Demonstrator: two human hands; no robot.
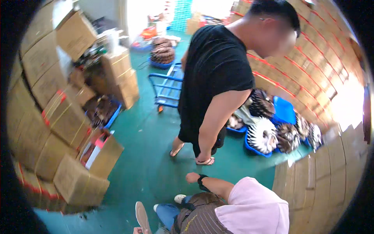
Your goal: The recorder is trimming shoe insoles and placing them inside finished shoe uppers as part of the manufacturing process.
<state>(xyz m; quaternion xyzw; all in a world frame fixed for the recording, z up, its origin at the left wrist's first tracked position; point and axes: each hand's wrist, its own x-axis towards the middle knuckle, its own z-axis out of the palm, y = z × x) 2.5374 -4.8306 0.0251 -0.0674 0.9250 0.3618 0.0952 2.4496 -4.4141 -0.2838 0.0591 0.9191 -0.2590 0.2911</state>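
At the lower edge, my left hand (138,231) is closed around one end of a flat beige shoe sole (142,215); only part of the hand shows. The sole points away from me, its rounded end uppermost. My right hand (192,178) hangs in front of my body with curled fingers, and I see nothing in it. A black band (201,181) circles that wrist. Just beyond stands another person (218,66) in black clothes and flip-flops, turned to the right, one arm hanging down close to my right hand.
Cardboard boxes are stacked along the left (44,70) and right (327,50). An open carton (111,158) sticks out at the left. Blue tubs (259,151) hold ring-shaped stacks (261,135) of sole-like pieces. A blue trolley (165,89) stands behind the other person on the green floor (144,136).
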